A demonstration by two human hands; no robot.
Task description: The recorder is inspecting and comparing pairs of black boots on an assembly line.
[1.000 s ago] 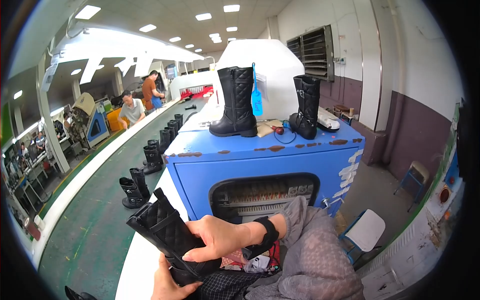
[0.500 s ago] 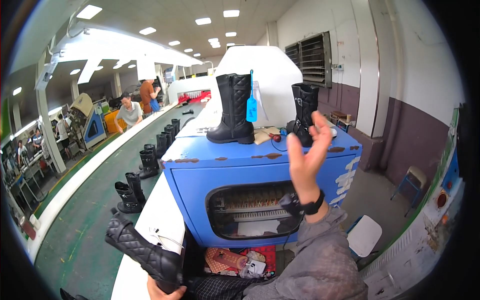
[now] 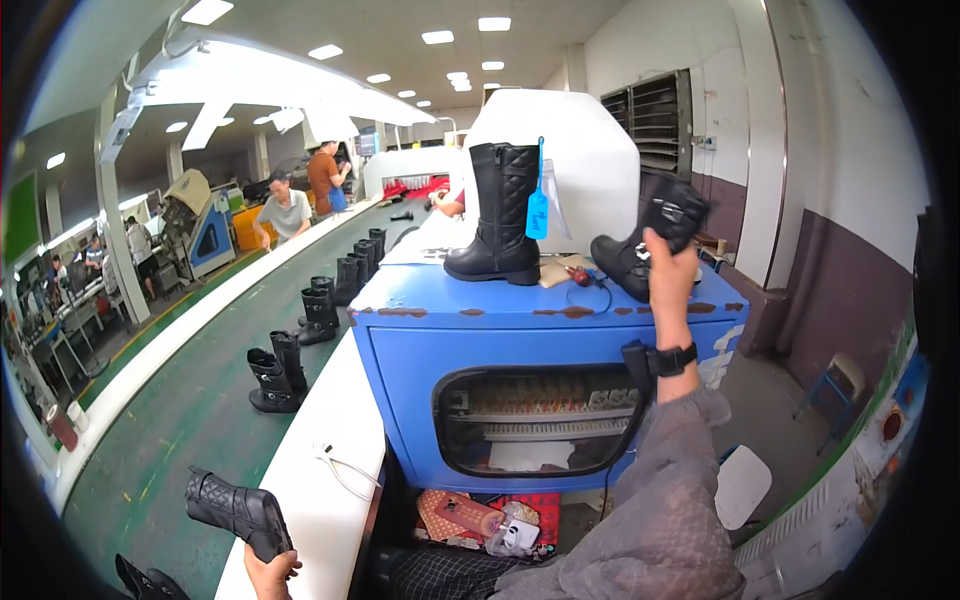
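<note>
At the lower left my left hand [image 3: 268,574] is closed round the foot end of a black quilted boot [image 3: 232,508], which lies tilted over the green conveyor's edge with its shaft pointing left. My right hand [image 3: 670,270] grips a second black boot [image 3: 680,212] with silver buckles, by its shaft above the right of the blue cabinet. That boot leans, its toe toward the left; most of the fingers are behind it. Beside it on the cabinet top stands an upright tall black boot [image 3: 500,215] with a blue tag [image 3: 537,213].
The blue cabinet [image 3: 400,345] has a dark-framed window. A red-handled tool [image 3: 578,275] lies on top of it. Several black boots line the green conveyor [image 3: 190,420], bordered by a white ledge [image 3: 320,430]. Co-workers stand across the conveyor; a white stool [image 3: 743,487] is at the right.
My right hand has closed on the buckled boot and tilted it. My left hand has carried its boot left and down, toward the conveyor. The view has shifted slightly.
</note>
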